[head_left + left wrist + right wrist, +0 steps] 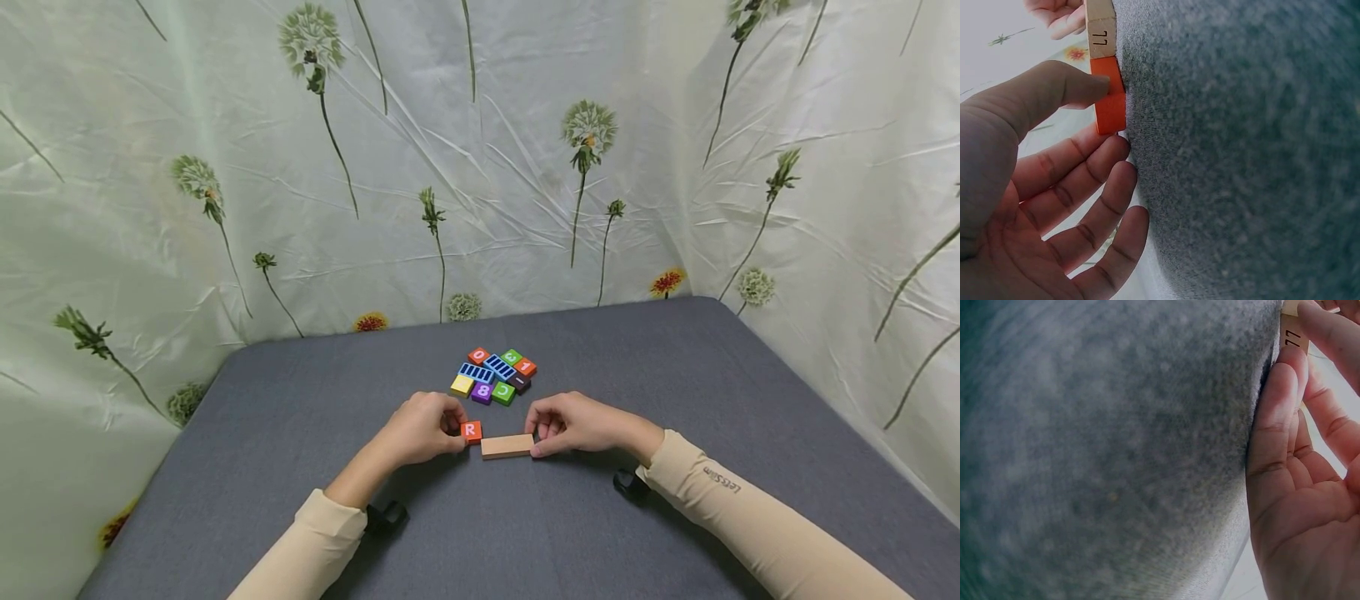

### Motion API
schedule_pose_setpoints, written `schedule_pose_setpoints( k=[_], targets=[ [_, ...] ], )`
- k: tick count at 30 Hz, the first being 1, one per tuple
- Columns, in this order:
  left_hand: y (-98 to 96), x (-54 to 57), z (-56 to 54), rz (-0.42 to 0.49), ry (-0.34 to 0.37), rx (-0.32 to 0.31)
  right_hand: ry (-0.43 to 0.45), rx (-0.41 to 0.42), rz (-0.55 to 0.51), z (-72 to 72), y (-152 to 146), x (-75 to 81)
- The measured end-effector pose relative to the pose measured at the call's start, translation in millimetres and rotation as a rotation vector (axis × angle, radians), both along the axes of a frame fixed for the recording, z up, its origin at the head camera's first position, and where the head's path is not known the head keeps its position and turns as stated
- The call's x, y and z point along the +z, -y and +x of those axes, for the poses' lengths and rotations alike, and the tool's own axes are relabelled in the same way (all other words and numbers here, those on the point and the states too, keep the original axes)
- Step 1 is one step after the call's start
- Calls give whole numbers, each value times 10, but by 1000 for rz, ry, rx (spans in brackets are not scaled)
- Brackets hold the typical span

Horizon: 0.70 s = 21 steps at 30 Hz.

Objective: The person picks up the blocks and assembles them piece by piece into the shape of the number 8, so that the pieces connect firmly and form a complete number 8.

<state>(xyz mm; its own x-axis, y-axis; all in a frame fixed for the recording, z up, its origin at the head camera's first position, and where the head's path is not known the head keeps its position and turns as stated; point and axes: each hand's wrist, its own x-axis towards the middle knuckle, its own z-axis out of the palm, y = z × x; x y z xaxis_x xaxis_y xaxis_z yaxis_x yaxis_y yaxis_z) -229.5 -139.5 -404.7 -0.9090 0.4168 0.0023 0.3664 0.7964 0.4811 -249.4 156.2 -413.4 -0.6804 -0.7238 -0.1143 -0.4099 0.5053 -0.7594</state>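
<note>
"What's in my grip?"

"Your left hand [423, 429] pinches the orange R block [471, 431] between thumb and fingers, at the left end of the plain wooden block [507, 447]. Your right hand [576, 422] pinches the wooden block's right end."

"How should they handle?"

"Likely light, stiff and hard to break, maybe a little slick on the smooth faces. Your best hold is probably on opposite sides, low by the worktop [525, 542]."

"Anything in my way?"

"Coloured tiles [503, 393] lie clustered beyond the wooden block, apart from it, so they shouldn't hinder your fingers. Watch your black wrist mounts [387, 517], on the wooden block's near side; they might brush the cloth."
</note>
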Motion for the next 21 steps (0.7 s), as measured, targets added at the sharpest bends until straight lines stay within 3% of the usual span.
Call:
schedule_pose_setpoints(
  k=[17,21],
  targets=[
    [12,-18,-5,8,-11,4,80,-26,7,-47,-1,28],
    [12,-19,-2,8,-14,2,58,-9,16,-93,8,72]
  ],
)
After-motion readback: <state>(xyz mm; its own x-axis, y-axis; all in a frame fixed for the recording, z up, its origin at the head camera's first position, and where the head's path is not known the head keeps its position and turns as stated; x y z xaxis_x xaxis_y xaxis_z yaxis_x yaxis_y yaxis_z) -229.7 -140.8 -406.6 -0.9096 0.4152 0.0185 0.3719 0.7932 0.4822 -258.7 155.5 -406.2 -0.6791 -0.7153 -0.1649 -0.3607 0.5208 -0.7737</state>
